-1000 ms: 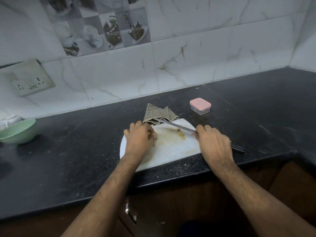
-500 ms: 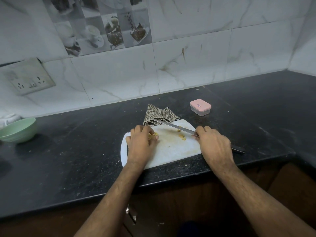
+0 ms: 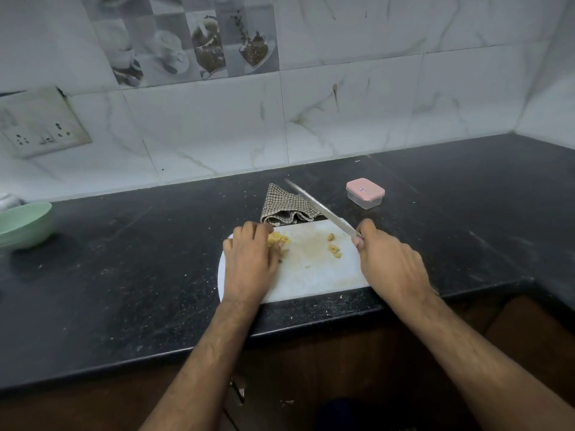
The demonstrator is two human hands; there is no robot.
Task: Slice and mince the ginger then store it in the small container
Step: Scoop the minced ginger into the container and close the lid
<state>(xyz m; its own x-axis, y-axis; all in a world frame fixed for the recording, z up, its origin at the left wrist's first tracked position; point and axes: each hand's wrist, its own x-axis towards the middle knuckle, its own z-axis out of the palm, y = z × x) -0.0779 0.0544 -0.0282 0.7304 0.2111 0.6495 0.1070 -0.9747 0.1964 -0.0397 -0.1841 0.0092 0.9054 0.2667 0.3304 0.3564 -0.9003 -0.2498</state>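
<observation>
A white cutting board [image 3: 311,275] lies at the front edge of the black counter. My left hand [image 3: 249,256] rests on the board's left side and holds a yellow ginger piece [image 3: 278,238] with curled fingers. A few cut ginger bits [image 3: 334,248] lie to the right on the board. My right hand [image 3: 389,262] grips the handle of a long knife [image 3: 320,206], whose blade is raised and points up-left over the cloth. The small clear container with a pink lid [image 3: 365,193] stands closed behind the board, to the right.
A folded checked cloth [image 3: 284,206] lies just behind the board. A green bowl [image 3: 21,223] sits at the far left of the counter [image 3: 140,259]. A wall socket [image 3: 40,122] is on the tiled backsplash. The counter turns a corner at the right.
My right hand has lifted and swung the knife blade from across the board to pointing up and away over the cloth. My left hand has shifted a little, showing more of the ginger.
</observation>
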